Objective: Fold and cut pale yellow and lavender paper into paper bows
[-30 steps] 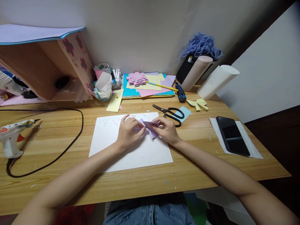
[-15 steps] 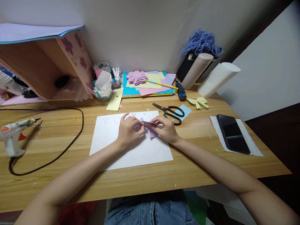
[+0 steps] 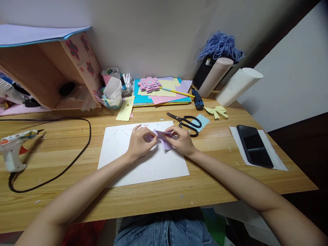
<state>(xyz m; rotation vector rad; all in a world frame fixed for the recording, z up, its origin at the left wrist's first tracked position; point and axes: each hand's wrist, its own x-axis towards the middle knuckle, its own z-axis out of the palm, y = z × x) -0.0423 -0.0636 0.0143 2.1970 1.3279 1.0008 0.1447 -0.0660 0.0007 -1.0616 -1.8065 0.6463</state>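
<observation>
A folded piece of purple paper (image 3: 167,145) is held between both hands, over a white sheet (image 3: 156,167) lying on the wooden table. My left hand (image 3: 141,140) pinches its left part between thumb and forefinger. From the right side, my right hand (image 3: 180,140) grips the other part with thumb and fingers. One flap of the purple paper points down toward me. Black-handled scissors (image 3: 185,121) lie just behind my right hand, partly on a light blue paper square (image 3: 202,122).
A glue gun (image 3: 15,150) and its looped cord lie at left. Behind are an open box (image 3: 89,68), a pink paper flower (image 3: 149,84) on stacked paper, and a blue cutter (image 3: 197,99). A yellow paper bow (image 3: 217,112) and a phone (image 3: 255,146) are at right.
Both hands keep their hold on the purple paper. The part between the fingers has tilted slightly, showing more of its face; the hands have hardly moved.
</observation>
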